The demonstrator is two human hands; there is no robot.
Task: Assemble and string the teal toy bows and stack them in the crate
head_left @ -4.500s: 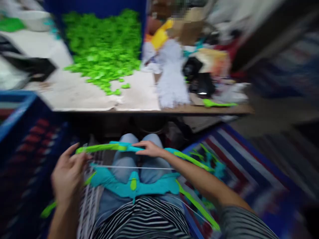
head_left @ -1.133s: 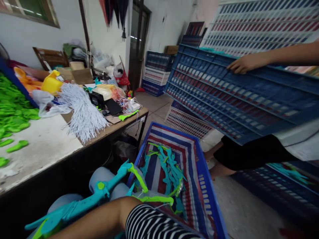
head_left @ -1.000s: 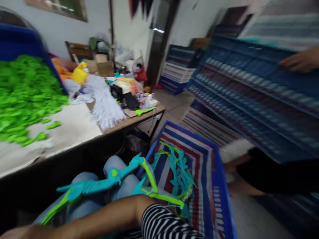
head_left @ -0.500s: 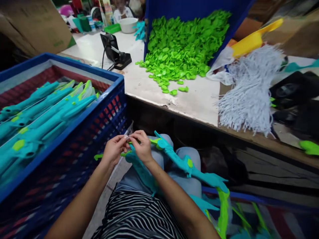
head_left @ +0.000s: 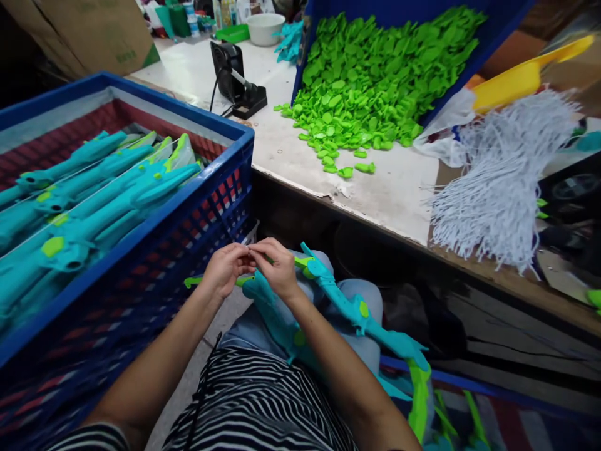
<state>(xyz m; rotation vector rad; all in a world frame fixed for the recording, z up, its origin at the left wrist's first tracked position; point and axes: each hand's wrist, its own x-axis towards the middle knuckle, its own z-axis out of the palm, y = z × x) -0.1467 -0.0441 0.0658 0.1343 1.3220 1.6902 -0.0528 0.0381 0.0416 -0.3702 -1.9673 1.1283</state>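
- I have the left hand and right hand together above the lap, fingertips meeting or nearly so.
- On the left I see the thumb and forefinger drawn in narrow; I cannot tell whether they grip anything, as the spot is too small.
- On the right the fingers are bent into a close pinch, around the end of the lime limb of the far bow, as I read it.
- That teal-and-lime bow slants across the knees, away to the lower right.
- I see a near bow beside it, closer to the striped shirt, partly behind the right forearm.
- To my left, a blue crate holds more teal pieces.
- Ahead, the table bears a lime heap and white strings.
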